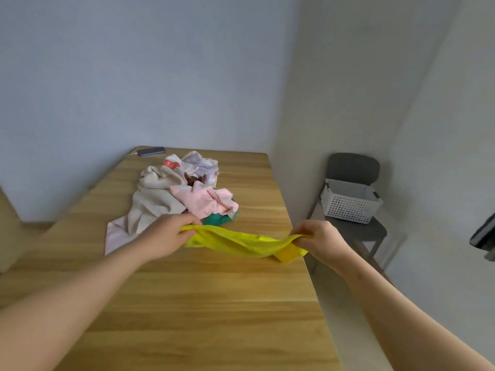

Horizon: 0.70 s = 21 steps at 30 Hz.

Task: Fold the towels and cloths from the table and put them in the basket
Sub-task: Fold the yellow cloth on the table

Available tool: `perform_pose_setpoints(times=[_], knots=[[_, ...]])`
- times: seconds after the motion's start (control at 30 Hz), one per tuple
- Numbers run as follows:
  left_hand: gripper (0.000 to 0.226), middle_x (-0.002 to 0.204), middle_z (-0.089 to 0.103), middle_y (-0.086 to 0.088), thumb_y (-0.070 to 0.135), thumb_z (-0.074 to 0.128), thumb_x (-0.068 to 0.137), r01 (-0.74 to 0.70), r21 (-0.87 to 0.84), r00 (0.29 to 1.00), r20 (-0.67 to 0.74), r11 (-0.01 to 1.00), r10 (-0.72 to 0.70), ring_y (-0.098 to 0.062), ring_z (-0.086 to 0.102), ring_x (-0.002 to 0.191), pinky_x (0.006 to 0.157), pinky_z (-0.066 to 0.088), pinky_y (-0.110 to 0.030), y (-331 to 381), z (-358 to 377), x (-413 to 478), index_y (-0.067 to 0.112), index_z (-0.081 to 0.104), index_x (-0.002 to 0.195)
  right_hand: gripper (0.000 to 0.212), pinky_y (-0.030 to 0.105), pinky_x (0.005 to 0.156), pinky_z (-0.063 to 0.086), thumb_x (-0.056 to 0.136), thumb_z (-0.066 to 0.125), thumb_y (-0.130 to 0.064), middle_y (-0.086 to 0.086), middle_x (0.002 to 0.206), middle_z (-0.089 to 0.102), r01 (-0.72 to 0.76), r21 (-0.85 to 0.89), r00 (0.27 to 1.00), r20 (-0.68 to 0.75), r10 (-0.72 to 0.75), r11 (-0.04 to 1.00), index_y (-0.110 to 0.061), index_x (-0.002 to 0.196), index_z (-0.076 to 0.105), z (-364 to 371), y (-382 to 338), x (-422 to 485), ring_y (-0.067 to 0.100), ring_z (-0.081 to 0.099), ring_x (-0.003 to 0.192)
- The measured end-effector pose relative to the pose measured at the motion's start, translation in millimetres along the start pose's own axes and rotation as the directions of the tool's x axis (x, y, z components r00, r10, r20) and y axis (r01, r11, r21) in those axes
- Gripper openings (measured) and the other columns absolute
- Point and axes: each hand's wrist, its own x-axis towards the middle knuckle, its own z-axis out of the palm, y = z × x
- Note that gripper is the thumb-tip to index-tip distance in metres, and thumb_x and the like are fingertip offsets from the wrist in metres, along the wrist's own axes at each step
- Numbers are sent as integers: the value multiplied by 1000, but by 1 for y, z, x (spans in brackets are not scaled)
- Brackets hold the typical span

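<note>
A yellow cloth (241, 242) is stretched between my two hands just above the wooden table (201, 303). My left hand (168, 234) pinches its left end and my right hand (321, 241) pinches its right end near the table's right edge. Behind it lies a pile of cloths: a beige towel (155, 199) with a red label, a pink cloth (206, 200), a green cloth (217, 219) mostly covered, and a pale patterned cloth (201, 167). The white perforated basket (351, 200) stands on a grey chair (356, 228) to the right of the table.
A dark phone (151, 151) with a cable lies at the table's far left corner. Walls close in behind the table and to the right. A dark object (484, 234) juts in at the right edge of the view.
</note>
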Motion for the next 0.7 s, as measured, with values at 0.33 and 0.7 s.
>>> perform_pose_setpoints(times=[0.33, 0.7], knots=[[19, 87, 58, 5, 19, 56, 92, 62, -33, 941, 334, 998, -47, -8, 53, 81, 58, 32, -9, -29, 46, -86, 14, 63, 110, 20, 19, 62, 41, 80, 69, -14, -5, 75, 59, -207, -115, 916, 326, 234, 972, -29, 69, 60, 62, 32, -98, 9, 53, 72], [11, 110, 64, 3, 25, 59, 90, 113, -34, 898, 431, 993, -87, -8, 58, 104, 86, 49, -27, -46, 36, -147, 31, 62, 99, 11, 16, 67, 41, 85, 67, -18, -2, 90, 56, -314, -90, 873, 364, 324, 945, -17, 95, 63, 90, 21, -174, 12, 50, 83]])
